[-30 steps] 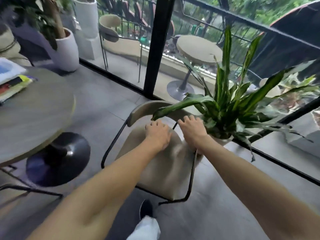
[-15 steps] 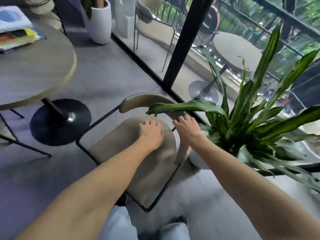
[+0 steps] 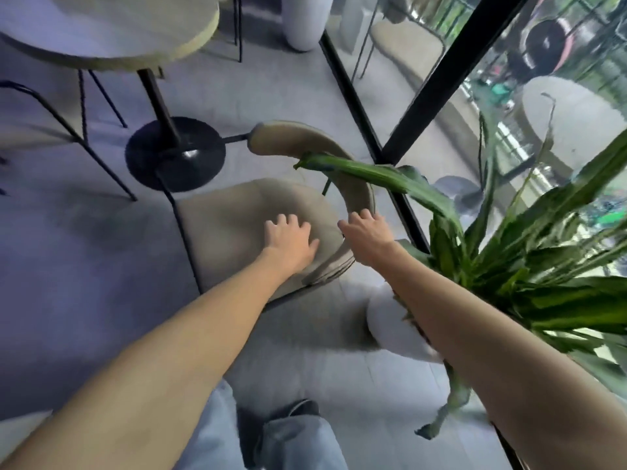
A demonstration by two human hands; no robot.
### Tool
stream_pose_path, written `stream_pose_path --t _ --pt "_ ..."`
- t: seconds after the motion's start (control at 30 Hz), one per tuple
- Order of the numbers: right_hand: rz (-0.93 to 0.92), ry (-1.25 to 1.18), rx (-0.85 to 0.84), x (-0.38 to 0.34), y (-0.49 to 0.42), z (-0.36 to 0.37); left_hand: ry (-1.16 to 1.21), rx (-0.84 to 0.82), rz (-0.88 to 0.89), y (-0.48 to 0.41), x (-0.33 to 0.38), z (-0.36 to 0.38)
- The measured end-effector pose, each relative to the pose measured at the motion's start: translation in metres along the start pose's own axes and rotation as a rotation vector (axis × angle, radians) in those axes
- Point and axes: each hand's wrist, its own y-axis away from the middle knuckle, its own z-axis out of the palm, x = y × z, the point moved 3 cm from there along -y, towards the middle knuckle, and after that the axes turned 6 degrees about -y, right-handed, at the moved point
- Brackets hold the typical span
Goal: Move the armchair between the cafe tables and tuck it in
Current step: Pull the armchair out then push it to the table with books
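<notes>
The armchair (image 3: 230,228) has a beige seat, a curved beige backrest and a thin black frame. It stands on the grey floor with its front corner at the black disc base (image 3: 174,154) of the round cafe table (image 3: 112,35). My left hand (image 3: 290,240) lies on the seat's right rear edge, fingers spread and thumb at the rim. My right hand (image 3: 368,232) holds the near end of the backrest, fingers curled over it. A long green leaf crosses over the backrest.
A potted plant (image 3: 509,259) in a white pot (image 3: 393,320) stands right beside the chair, under my right arm. A glass wall with a black post (image 3: 441,72) runs behind. Black legs of another chair (image 3: 68,130) are at left. A white planter (image 3: 303,22) stands beyond.
The armchair has swung left toward the table's base, with both hands staying on it. My view has tilted further down and the table is now closer.
</notes>
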Motion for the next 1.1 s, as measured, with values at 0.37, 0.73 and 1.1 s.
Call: stream_pose_path --t 0.37,0.73,1.1 --pt "-0.123 0.042 0.040 0.027 -0.012 0.073 0.095 0.005 -0.080 0.013 0.091 0.068" --pt "-0.170 0.038 0.113 0.026 -0.033 0.106 0.221 0.014 -0.066 -0.002 0.104 0.076" --pt "-0.225 0.106 0.101 0.007 -0.032 0.101 0.278 0.066 -0.058 0.011 0.085 0.087"
